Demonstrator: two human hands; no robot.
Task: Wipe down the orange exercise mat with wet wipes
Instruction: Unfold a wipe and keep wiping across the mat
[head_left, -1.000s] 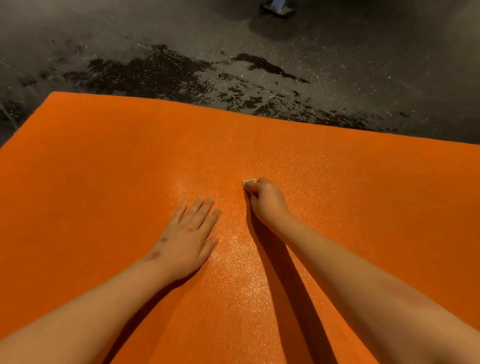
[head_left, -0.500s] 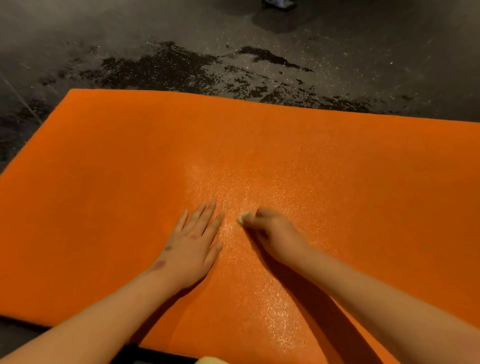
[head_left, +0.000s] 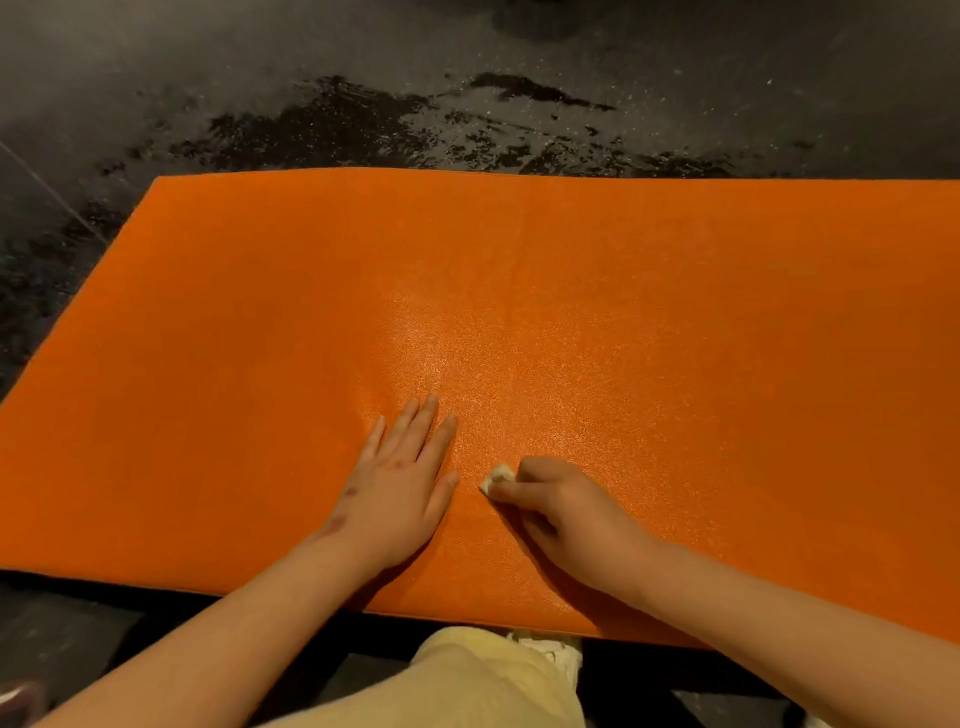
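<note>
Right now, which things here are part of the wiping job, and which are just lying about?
Part of the job: orange mat; wet wipe, pinched in the right hand; left hand, flat on the mat.
Just there: dark, patchy floor; the person's pale trouser knee and shoe.

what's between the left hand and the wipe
Only a narrow strip of bare orange mat, in the head view, separates the left hand from the wipe the right hand pinches.
</note>
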